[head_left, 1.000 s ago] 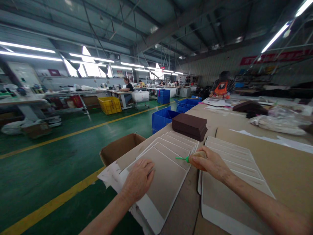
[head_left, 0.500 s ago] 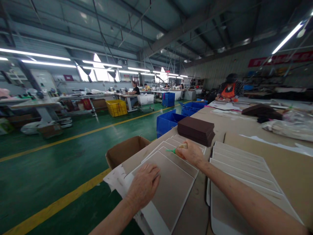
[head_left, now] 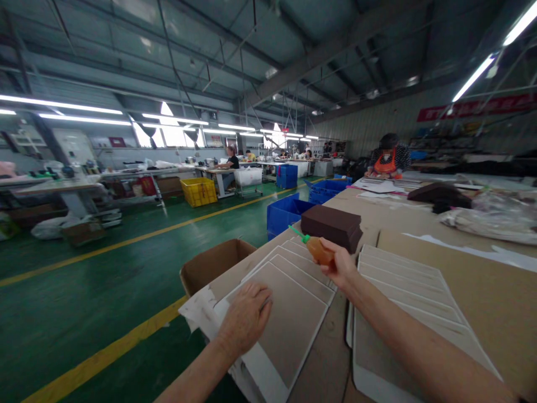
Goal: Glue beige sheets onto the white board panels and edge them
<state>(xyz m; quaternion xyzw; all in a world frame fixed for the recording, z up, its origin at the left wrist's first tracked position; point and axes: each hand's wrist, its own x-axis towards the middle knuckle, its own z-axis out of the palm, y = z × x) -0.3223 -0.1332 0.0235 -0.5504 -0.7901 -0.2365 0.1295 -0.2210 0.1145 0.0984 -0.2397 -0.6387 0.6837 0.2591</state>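
Observation:
My left hand [head_left: 246,313] lies with its fingers flat on the front panel of an overlapping fan of grey-brown panels with white edges [head_left: 289,322]. In my right hand [head_left: 340,266] is an amber squeeze bottle [head_left: 319,251] with a long green nozzle. The bottle is raised above the far end of the fan, its nozzle tip pointing up and to the left, apart from the panels. Just beyond it sits a stack of dark brown sheets [head_left: 331,224]. A second row of overlapping panels [head_left: 403,324] lies to the right, beneath my right forearm.
An open cardboard box [head_left: 216,263] stands beside the table's left edge, with blue bins [head_left: 287,212] farther along. A large tan board [head_left: 470,296] and clear plastic bags [head_left: 499,215] lie on the right. A person in an orange apron [head_left: 386,162] is at the table's far end.
My right hand has lifted the squeeze bottle off the panels, and its nozzle has tipped upward. My left hand stays in place on the front panel. The view has shifted slightly.

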